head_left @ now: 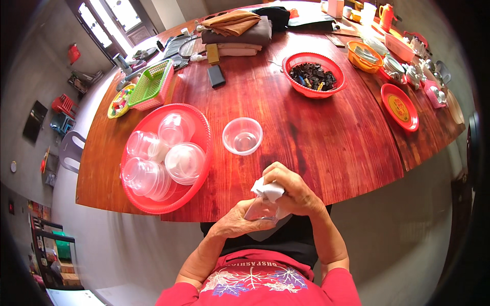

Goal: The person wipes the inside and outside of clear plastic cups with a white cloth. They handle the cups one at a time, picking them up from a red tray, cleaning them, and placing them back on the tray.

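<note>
My left hand (236,222) cups a clear plastic container (261,210) just below the table's near edge. My right hand (294,191) presses a crumpled white cloth (267,189) into the top of that container. Straight ahead on the red wooden table (316,148) stands an open clear plastic bowl (242,135). To its left a big red round tray (196,133) holds several clear plastic bowls and lids (163,158) piled together.
A red basket of dark pieces (314,74) sits further back. A green and pink basket (151,85), folded cloths (237,30), a black phone (216,76), a red plate (399,106) and crockery at the right rim (408,66) fill the far side.
</note>
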A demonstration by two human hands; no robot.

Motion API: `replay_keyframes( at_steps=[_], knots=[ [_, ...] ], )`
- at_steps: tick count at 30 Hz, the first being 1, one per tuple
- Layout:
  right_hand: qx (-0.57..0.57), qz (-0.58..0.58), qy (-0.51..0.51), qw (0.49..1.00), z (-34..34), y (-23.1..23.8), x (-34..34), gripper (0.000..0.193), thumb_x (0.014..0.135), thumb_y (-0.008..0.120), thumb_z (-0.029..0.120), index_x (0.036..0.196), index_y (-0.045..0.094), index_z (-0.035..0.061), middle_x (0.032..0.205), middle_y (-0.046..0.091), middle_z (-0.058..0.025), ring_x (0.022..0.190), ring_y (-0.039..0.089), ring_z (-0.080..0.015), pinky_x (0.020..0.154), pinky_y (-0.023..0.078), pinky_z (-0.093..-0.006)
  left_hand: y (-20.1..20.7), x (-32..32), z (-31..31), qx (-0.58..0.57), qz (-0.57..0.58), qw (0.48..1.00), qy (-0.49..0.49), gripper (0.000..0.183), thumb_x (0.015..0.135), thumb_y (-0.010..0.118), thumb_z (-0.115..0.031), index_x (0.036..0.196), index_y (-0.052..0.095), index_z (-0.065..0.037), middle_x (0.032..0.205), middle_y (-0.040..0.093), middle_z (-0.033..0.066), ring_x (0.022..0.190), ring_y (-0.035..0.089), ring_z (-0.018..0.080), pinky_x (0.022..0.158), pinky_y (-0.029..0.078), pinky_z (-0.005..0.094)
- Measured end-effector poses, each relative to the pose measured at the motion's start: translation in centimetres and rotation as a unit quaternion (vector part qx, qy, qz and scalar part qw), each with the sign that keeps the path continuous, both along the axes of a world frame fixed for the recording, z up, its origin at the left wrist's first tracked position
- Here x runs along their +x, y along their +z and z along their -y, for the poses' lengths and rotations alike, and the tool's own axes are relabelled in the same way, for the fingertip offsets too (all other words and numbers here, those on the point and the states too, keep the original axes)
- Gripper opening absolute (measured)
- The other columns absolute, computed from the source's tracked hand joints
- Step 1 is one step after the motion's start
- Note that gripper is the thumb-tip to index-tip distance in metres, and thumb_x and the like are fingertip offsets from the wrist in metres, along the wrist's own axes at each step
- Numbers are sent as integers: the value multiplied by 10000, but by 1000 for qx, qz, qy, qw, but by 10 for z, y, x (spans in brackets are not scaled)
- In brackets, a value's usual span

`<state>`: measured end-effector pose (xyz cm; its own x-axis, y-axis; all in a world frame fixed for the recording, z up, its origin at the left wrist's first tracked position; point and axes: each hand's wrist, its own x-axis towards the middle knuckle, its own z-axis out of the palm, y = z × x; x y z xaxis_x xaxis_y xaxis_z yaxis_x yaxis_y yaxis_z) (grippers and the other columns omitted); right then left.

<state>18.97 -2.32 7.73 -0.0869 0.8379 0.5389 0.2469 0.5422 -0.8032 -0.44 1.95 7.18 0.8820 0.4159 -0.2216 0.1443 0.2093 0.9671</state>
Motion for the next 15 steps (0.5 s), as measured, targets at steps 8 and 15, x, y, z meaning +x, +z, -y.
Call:
replay_keyframes(
  at_steps=[8,15],
  knots=[
    [131,300,-106,939,27,21,-53,256,730,613,168,967,579,77,1209,485,-133,1199,458,-321,1016,371,-471,-33,-15,9,154,130,976,78,510,748,721,-50,1223,537,-25,1183,580,87,1109,548,183,934,461,333],
    [-3,47,-49,998,3,12,-21,321,715,667,4,1019,572,47,1243,471,-181,1138,485,-363,952,441,-409,-24,-12,11,113,85,987,73,422,668,799,46,1047,641,-53,1408,433,154,1198,535,231,939,490,359]
  ],
)
